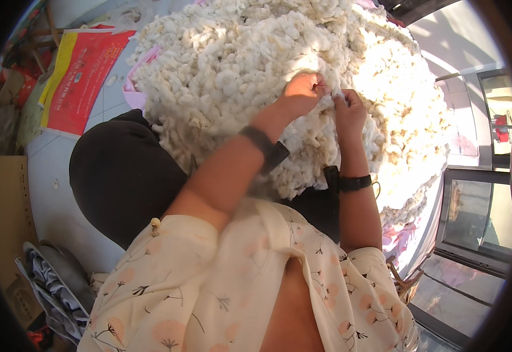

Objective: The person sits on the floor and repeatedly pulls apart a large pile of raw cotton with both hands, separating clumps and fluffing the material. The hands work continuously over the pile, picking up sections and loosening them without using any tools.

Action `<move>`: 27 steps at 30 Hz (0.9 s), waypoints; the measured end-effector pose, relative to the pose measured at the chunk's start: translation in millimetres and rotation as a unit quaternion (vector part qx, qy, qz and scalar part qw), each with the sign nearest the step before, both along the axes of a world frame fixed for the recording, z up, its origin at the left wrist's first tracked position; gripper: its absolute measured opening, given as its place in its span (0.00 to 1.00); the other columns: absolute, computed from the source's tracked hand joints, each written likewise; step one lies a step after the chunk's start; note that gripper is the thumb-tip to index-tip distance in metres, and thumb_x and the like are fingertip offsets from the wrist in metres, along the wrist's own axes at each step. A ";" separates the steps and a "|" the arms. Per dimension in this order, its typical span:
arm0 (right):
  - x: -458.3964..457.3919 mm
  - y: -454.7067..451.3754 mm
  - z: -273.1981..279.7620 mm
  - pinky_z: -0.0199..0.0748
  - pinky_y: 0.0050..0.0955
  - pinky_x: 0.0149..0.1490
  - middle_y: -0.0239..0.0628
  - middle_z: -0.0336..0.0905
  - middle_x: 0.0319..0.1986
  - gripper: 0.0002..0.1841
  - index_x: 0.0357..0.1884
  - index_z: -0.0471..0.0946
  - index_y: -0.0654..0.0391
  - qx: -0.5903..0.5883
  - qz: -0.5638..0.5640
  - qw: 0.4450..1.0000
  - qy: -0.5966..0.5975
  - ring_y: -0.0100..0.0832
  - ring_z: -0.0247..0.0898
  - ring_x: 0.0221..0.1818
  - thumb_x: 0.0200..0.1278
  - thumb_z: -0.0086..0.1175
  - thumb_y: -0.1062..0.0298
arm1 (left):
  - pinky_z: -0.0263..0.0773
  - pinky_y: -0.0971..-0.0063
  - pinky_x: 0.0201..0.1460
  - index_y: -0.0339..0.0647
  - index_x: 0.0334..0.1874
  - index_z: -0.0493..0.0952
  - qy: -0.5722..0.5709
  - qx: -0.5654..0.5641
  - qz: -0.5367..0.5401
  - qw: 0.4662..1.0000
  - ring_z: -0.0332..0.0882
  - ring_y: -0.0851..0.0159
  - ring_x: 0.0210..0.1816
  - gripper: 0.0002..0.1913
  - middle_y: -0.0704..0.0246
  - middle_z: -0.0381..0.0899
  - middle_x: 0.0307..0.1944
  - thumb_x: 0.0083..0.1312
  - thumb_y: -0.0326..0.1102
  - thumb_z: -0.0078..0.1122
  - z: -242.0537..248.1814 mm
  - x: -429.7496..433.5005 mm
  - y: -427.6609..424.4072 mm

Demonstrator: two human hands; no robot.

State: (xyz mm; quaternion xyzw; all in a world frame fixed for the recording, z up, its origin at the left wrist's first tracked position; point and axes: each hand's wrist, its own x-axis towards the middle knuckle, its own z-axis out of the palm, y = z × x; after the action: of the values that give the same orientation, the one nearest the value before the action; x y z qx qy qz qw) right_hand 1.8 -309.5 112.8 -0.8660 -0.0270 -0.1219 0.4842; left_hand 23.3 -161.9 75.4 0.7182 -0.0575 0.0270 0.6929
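A large heap of off-white raw cotton (229,79) spreads out before me in loose, lumpy tufts. Over its middle my left hand (303,91) has its fingers bent and pinched together at a bit of white fiber. Close beside it on the right, my right hand (352,109) pinches a small white tuft (338,93) between thumb and fingers. The fingertips of the two hands almost meet at this tuft. Exactly what lies between the left fingertips is partly hidden. Each wrist wears a black strap with a small dark block.
Pink cloth (139,79) shows under the heap's left edge. A red and yellow printed sack (86,79) lies on the tiled floor. At the left stand a cardboard box (5,229) and a folded grey item (58,281). Dark-framed glass panes (476,215) line the right.
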 end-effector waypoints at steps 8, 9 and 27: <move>0.9 3.7 -9.9 0.67 0.23 0.34 0.28 0.77 0.28 0.13 0.49 0.81 0.65 0.014 0.023 1.000 0.008 0.19 0.67 0.29 0.64 0.61 0.69 | 0.72 0.72 0.35 0.35 0.35 0.80 0.053 -0.039 0.007 0.998 0.77 0.69 0.30 0.06 0.64 0.83 0.29 0.68 0.23 0.53 4.6 -0.7 6.0; 2.9 1.8 -9.7 0.68 0.23 0.36 0.29 0.78 0.31 0.15 0.51 0.80 0.64 0.010 -0.002 0.999 0.035 0.19 0.67 0.30 0.65 0.61 0.69 | 0.72 0.73 0.34 0.36 0.35 0.80 0.032 -0.034 0.014 0.999 0.76 0.70 0.30 0.06 0.65 0.82 0.30 0.69 0.24 0.54 3.4 -0.5 6.3; -94.4 46.2 -0.2 0.40 0.68 0.76 0.44 0.36 0.80 0.57 0.76 0.59 0.38 -0.373 0.397 0.838 0.020 0.71 0.31 0.77 0.39 0.78 0.57 | 0.73 0.73 0.36 0.36 0.40 0.83 0.073 -0.128 0.094 0.985 0.77 0.70 0.30 0.06 0.69 0.84 0.30 0.67 0.30 0.62 -17.1 12.8 62.1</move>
State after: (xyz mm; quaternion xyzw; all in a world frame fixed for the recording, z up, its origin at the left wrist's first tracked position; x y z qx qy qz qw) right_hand -92.7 -263.3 112.6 -0.8985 -0.4019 0.1176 0.1320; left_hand 36.1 -99.9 58.4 0.6256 0.0649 0.0473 0.7760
